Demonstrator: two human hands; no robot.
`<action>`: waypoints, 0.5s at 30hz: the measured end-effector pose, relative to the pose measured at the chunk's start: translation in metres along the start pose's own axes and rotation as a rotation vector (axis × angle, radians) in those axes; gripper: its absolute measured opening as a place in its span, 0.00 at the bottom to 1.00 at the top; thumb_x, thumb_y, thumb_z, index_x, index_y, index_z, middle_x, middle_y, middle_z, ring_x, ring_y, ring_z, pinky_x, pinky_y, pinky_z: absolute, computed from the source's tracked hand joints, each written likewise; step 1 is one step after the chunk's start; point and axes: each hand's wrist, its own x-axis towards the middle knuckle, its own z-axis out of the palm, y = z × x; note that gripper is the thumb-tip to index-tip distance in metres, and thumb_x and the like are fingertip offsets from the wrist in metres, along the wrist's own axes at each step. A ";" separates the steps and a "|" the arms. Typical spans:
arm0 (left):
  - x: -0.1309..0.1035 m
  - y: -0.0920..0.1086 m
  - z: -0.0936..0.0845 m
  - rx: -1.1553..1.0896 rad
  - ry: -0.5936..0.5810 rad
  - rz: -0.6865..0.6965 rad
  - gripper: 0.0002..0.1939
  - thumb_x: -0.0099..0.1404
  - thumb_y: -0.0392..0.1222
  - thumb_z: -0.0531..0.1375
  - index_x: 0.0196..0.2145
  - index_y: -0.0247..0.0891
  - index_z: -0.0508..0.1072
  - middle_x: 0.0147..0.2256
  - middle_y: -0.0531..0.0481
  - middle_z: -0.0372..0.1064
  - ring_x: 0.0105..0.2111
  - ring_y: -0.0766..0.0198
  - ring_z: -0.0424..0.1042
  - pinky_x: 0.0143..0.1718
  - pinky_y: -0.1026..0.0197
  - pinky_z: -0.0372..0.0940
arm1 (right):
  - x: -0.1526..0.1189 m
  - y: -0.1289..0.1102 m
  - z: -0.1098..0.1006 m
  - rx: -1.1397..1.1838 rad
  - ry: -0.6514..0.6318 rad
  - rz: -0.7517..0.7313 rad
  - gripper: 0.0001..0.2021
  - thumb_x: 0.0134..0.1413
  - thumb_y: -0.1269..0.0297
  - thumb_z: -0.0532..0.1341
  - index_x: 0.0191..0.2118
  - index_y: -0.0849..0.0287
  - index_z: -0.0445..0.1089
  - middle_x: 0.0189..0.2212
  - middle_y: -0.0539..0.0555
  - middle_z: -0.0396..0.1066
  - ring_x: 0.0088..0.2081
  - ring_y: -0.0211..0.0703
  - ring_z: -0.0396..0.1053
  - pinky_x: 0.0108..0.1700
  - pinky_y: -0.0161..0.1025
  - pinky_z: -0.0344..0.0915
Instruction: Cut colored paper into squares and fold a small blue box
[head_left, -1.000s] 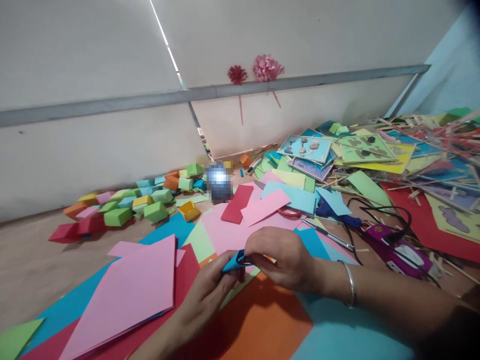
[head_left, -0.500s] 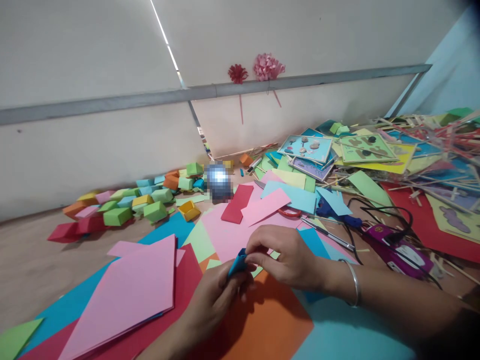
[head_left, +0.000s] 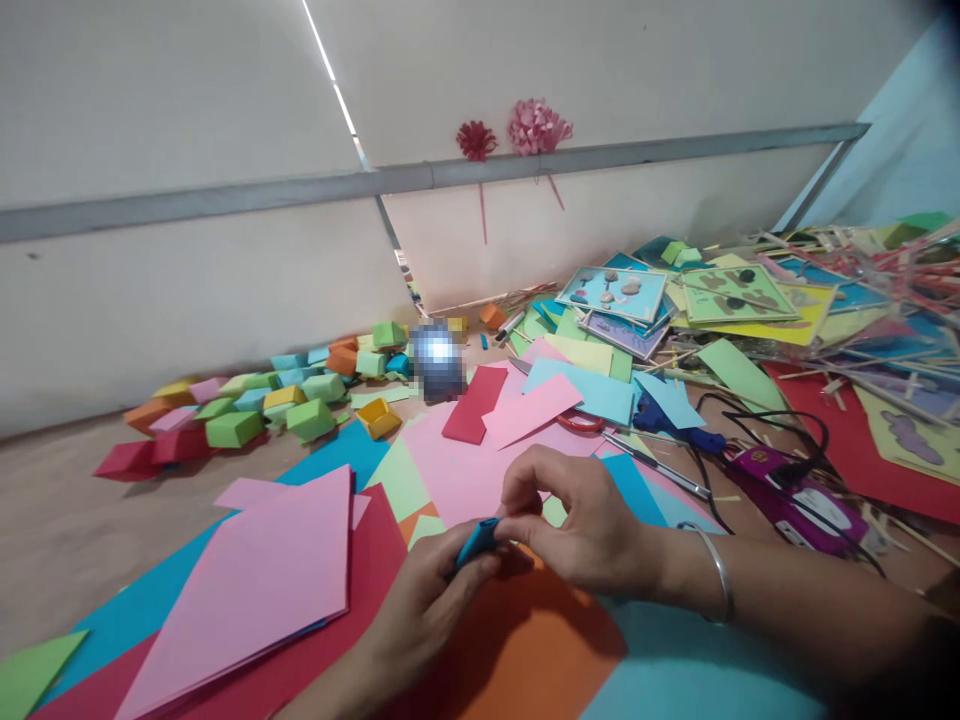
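Note:
A small piece of folded blue paper (head_left: 477, 542) is gripped between the thumb and fingers of my left hand (head_left: 431, 590). My right hand (head_left: 574, 520) has its thumb and forefinger pinched at the upper right end of that same piece. Below both hands lies an orange sheet (head_left: 532, 640), with a light blue sheet (head_left: 697, 660) to its right. A stack of pink paper (head_left: 255, 590) rests to the left of my left hand, over red and blue sheets.
Small coloured paper boxes (head_left: 235, 428) cluster at the back left. Beyond my right hand lie a cutter knife (head_left: 656, 466), red-handled scissors (head_left: 581, 423), a blue glue gun (head_left: 675, 418) and a purple power strip (head_left: 799, 500) with black cables. Framed pictures (head_left: 615, 293) lie farther back.
The blue piece has tilted lower and flatter between my fingers. My right hand has shifted slightly right, its pinch still at the end of the piece.

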 end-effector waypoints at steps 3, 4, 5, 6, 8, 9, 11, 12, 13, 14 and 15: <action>0.000 0.002 0.002 -0.120 -0.073 -0.065 0.23 0.70 0.59 0.57 0.35 0.35 0.80 0.28 0.44 0.80 0.28 0.60 0.80 0.32 0.64 0.74 | 0.001 0.000 0.000 0.039 -0.012 0.033 0.07 0.50 0.75 0.63 0.33 0.57 0.66 0.27 0.46 0.69 0.27 0.33 0.66 0.31 0.31 0.65; 0.000 0.003 0.003 -0.158 -0.082 -0.097 0.24 0.69 0.59 0.57 0.35 0.35 0.80 0.27 0.44 0.80 0.27 0.59 0.80 0.31 0.63 0.74 | 0.003 0.001 0.000 0.046 -0.024 0.046 0.07 0.51 0.76 0.62 0.35 0.58 0.68 0.27 0.47 0.70 0.28 0.33 0.67 0.31 0.31 0.65; 0.000 0.003 0.003 -0.187 -0.078 -0.121 0.24 0.69 0.60 0.58 0.35 0.34 0.80 0.26 0.44 0.80 0.26 0.59 0.80 0.30 0.63 0.74 | 0.004 0.001 0.000 0.043 -0.042 0.054 0.09 0.50 0.77 0.62 0.37 0.58 0.70 0.28 0.47 0.70 0.28 0.33 0.67 0.32 0.31 0.66; 0.000 0.004 0.004 -0.204 -0.071 -0.137 0.24 0.68 0.60 0.59 0.35 0.34 0.79 0.25 0.44 0.80 0.26 0.59 0.80 0.30 0.62 0.74 | 0.005 0.002 0.000 0.031 -0.065 0.056 0.10 0.50 0.77 0.63 0.38 0.59 0.72 0.28 0.47 0.71 0.29 0.34 0.67 0.33 0.32 0.66; 0.000 0.005 0.006 -0.229 -0.064 -0.152 0.26 0.66 0.62 0.60 0.34 0.33 0.79 0.24 0.44 0.79 0.25 0.58 0.80 0.29 0.62 0.74 | 0.006 0.003 0.000 -0.009 -0.098 0.045 0.09 0.48 0.76 0.66 0.37 0.59 0.75 0.29 0.48 0.72 0.29 0.34 0.67 0.33 0.32 0.65; 0.001 0.006 0.007 -0.244 -0.069 -0.161 0.26 0.66 0.63 0.59 0.33 0.33 0.79 0.24 0.44 0.79 0.25 0.58 0.80 0.29 0.62 0.74 | 0.005 0.003 0.000 -0.025 -0.108 0.037 0.07 0.47 0.75 0.68 0.35 0.59 0.76 0.28 0.49 0.72 0.30 0.35 0.66 0.33 0.32 0.65; 0.001 0.008 0.009 -0.271 -0.088 -0.185 0.27 0.66 0.63 0.59 0.33 0.33 0.79 0.23 0.43 0.79 0.25 0.57 0.80 0.29 0.62 0.74 | 0.004 0.004 0.001 -0.017 -0.108 0.026 0.03 0.48 0.73 0.69 0.30 0.59 0.76 0.27 0.49 0.72 0.29 0.35 0.66 0.32 0.32 0.64; 0.001 0.009 0.010 -0.277 -0.103 -0.199 0.27 0.66 0.63 0.59 0.32 0.33 0.78 0.23 0.43 0.79 0.25 0.57 0.80 0.29 0.61 0.74 | 0.002 0.004 0.002 -0.001 -0.096 0.026 0.03 0.48 0.73 0.69 0.28 0.59 0.76 0.26 0.49 0.72 0.28 0.35 0.66 0.31 0.32 0.64; 0.001 0.009 0.010 -0.277 -0.118 -0.211 0.26 0.66 0.63 0.59 0.31 0.34 0.78 0.24 0.42 0.79 0.25 0.56 0.80 0.29 0.61 0.74 | 0.001 0.004 0.003 0.018 -0.083 0.032 0.04 0.49 0.73 0.68 0.27 0.60 0.75 0.25 0.49 0.71 0.28 0.34 0.66 0.31 0.31 0.63; 0.001 0.010 0.011 -0.271 -0.132 -0.220 0.26 0.67 0.62 0.59 0.31 0.34 0.77 0.24 0.42 0.80 0.25 0.56 0.80 0.30 0.60 0.74 | 0.001 0.004 0.004 0.041 -0.071 0.047 0.05 0.49 0.74 0.67 0.25 0.60 0.75 0.24 0.48 0.70 0.27 0.34 0.66 0.30 0.31 0.63; 0.001 0.010 0.011 -0.265 -0.146 -0.227 0.26 0.67 0.62 0.59 0.31 0.34 0.77 0.25 0.41 0.80 0.26 0.56 0.80 0.30 0.60 0.74 | 0.000 0.004 0.004 0.066 -0.058 0.071 0.06 0.48 0.75 0.67 0.24 0.60 0.74 0.23 0.48 0.70 0.26 0.33 0.66 0.29 0.31 0.62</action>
